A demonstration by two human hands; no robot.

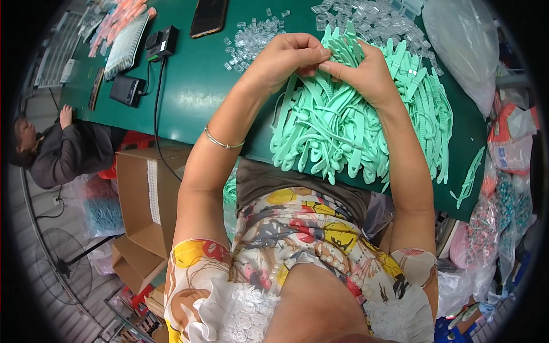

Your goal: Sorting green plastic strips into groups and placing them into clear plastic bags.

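Note:
A large heap of mint-green plastic straps (343,134), with ridged bands and rounded ends, covers the table's front right. Above its far edge my two hands meet, fingertips almost touching. My left hand (289,60) is closed in a pinch, thumb against forefinger; what lies between them is too small or hidden to make out. My right hand (369,74) is closed around upright mint-green straps, its thumb pointing toward the left thumb. Just left of my left hand lies a pile of small clear plastic clips (249,43).
More clear clips (372,23) lie at the back, beside a clear plastic bag (460,46). A phone (208,17), a black power bank (127,90) and a cable occupy the left of the green table (194,91). Another person (71,148) sits left, near an open carton (146,197).

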